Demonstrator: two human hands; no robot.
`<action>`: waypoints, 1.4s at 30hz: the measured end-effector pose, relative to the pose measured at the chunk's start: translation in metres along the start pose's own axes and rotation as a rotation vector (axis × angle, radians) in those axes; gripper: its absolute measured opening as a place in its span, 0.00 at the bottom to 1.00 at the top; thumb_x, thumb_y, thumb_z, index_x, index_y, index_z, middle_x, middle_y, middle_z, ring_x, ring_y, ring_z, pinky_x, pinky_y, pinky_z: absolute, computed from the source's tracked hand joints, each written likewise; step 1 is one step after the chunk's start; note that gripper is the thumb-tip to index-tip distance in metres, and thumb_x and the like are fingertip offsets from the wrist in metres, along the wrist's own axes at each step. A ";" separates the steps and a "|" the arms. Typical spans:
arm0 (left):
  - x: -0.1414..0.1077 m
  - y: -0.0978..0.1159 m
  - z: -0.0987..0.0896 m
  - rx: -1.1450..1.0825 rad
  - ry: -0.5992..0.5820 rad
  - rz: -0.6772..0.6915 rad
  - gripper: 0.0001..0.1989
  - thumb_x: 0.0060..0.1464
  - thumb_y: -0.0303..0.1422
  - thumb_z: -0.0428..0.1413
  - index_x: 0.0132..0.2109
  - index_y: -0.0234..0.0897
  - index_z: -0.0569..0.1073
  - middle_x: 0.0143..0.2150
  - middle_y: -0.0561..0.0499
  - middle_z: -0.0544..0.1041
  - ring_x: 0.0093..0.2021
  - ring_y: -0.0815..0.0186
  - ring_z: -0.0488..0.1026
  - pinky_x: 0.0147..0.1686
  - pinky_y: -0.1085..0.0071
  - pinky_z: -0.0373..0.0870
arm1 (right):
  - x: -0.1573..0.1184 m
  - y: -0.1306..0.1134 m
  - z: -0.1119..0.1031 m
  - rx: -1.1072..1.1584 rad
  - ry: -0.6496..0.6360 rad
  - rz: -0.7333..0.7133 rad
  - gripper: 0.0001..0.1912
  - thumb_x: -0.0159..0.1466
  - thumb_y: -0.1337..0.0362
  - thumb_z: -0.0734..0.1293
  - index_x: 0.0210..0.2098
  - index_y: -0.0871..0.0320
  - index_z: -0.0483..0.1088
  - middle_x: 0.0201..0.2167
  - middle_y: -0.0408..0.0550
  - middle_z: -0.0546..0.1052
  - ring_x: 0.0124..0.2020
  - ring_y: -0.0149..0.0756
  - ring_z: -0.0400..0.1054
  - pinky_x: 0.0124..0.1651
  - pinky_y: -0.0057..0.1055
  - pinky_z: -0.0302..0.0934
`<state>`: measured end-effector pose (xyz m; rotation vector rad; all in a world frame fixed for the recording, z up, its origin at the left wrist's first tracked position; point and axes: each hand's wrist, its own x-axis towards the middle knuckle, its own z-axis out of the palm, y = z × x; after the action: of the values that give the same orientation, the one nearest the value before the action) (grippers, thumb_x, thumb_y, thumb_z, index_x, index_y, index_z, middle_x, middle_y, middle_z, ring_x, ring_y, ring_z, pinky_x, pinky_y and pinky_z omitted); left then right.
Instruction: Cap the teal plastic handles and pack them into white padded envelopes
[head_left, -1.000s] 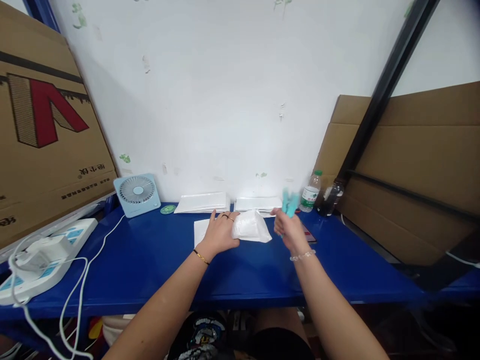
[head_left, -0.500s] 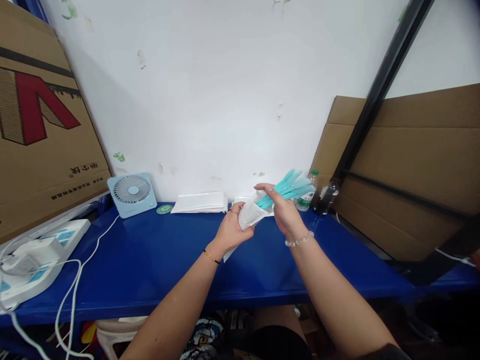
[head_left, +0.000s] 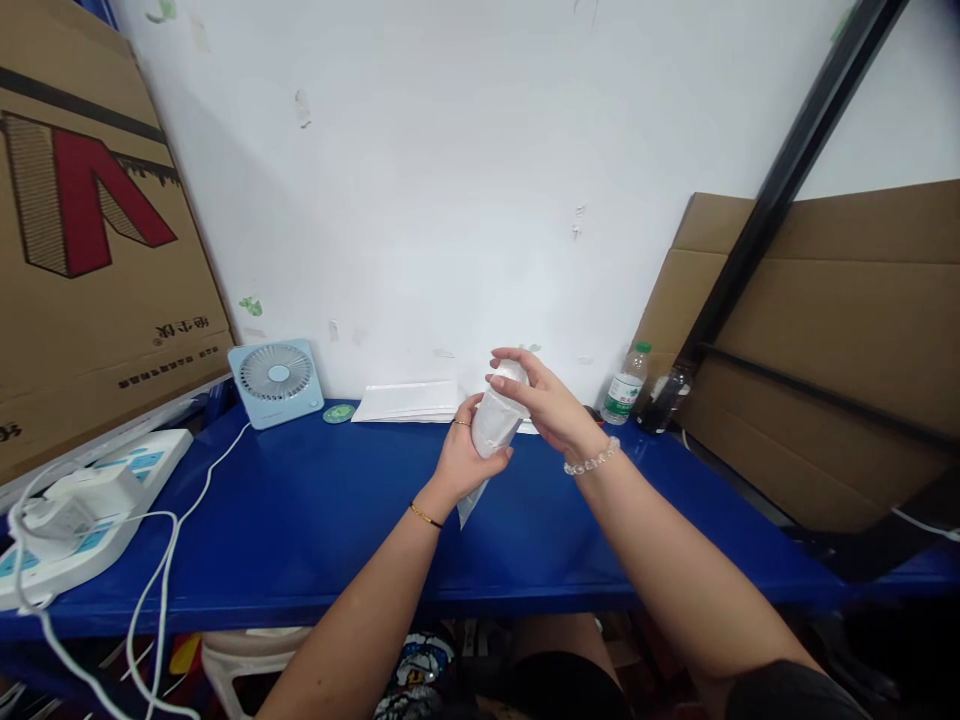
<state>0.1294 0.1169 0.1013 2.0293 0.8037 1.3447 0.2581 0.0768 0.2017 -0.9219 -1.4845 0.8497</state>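
Observation:
Above the blue table, my left hand point(head_left: 469, 455) is closed around a white paper-like bag point(head_left: 495, 425), which stands tilted and bulges into a rounded shape. Its narrow lower end sticks out beneath that hand. My right hand point(head_left: 547, 400) curls over the upper end of the bag, thumb and fingers on either side of it. No turquoise strips show in this view; whether they are inside the bag is hidden by its wall and my right hand.
Flat white bags point(head_left: 409, 400) lie stacked by the wall on the blue table point(head_left: 315, 510). A light-blue fan point(head_left: 276, 385), a green round coaster point(head_left: 339, 413) and a power strip point(head_left: 135, 500) are at left. A water bottle point(head_left: 624, 390) and a dark bottle point(head_left: 664, 400) stand right.
The turquoise strips that stuck out of the bag under my right hand are no longer visible. My right hand has moved left onto the bag's top, and the bag is more upright.

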 end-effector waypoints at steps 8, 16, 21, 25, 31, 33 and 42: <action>-0.010 -0.016 0.001 0.050 -0.043 0.106 0.46 0.41 0.26 0.56 0.66 0.37 0.45 0.64 0.41 0.54 0.63 0.55 0.52 0.62 0.60 0.51 | -0.025 0.036 -0.009 -0.166 -0.033 -0.307 0.59 0.47 0.40 0.70 0.67 0.47 0.33 0.67 0.53 0.44 0.65 0.48 0.47 0.62 0.43 0.51; 0.000 -0.012 -0.034 -0.069 -0.664 -0.091 0.30 0.42 0.24 0.47 0.56 0.37 0.67 0.40 0.52 0.75 0.36 0.62 0.70 0.35 0.72 0.65 | -0.035 0.036 -0.039 -0.685 -0.176 -0.347 0.30 0.57 0.57 0.69 0.58 0.48 0.62 0.53 0.49 0.71 0.57 0.48 0.60 0.59 0.47 0.52; 0.015 -0.024 -0.046 -0.050 -0.700 -0.167 0.13 0.47 0.30 0.50 0.39 0.33 0.75 0.32 0.53 0.74 0.32 0.64 0.68 0.32 0.73 0.64 | -0.016 0.031 -0.047 -0.652 -0.361 -0.192 0.08 0.56 0.58 0.70 0.27 0.55 0.76 0.23 0.44 0.76 0.24 0.35 0.66 0.30 0.30 0.60; 0.026 -0.047 -0.057 -0.164 -0.180 -0.148 0.18 0.47 0.35 0.58 0.48 0.39 0.72 0.48 0.49 0.73 0.50 0.59 0.67 0.47 0.70 0.63 | 0.011 0.051 -0.079 -0.573 0.052 -0.035 0.17 0.54 0.52 0.69 0.20 0.60 0.70 0.16 0.43 0.70 0.18 0.30 0.59 0.21 0.26 0.52; 0.037 -0.096 -0.072 -0.660 0.720 -0.685 0.10 0.52 0.35 0.53 0.43 0.42 0.69 0.44 0.50 0.72 0.45 0.66 0.71 0.40 0.72 0.65 | 0.053 0.123 -0.156 -0.345 0.568 0.307 0.17 0.53 0.53 0.69 0.31 0.61 0.67 0.24 0.48 0.72 0.20 0.31 0.62 0.18 0.26 0.53; 0.037 -0.107 -0.069 -0.846 0.718 -0.908 0.07 0.54 0.34 0.51 0.40 0.39 0.68 0.41 0.49 0.71 0.40 0.66 0.72 0.36 0.72 0.66 | 0.058 0.145 -0.167 -0.448 0.592 0.426 0.15 0.53 0.57 0.69 0.34 0.62 0.68 0.30 0.54 0.75 0.28 0.39 0.68 0.24 0.30 0.60; 0.036 -0.126 -0.054 -0.968 0.626 -0.997 0.01 0.53 0.29 0.51 0.35 0.36 0.67 0.43 0.46 0.72 0.43 0.65 0.73 0.39 0.71 0.67 | 0.087 0.168 -0.085 -0.844 0.450 0.222 0.19 0.57 0.57 0.64 0.45 0.59 0.70 0.53 0.57 0.68 0.55 0.50 0.58 0.56 0.46 0.48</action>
<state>0.0685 0.2337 0.0481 0.3269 0.9436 1.3061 0.3527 0.2288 0.0967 -1.7894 -1.3408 0.0950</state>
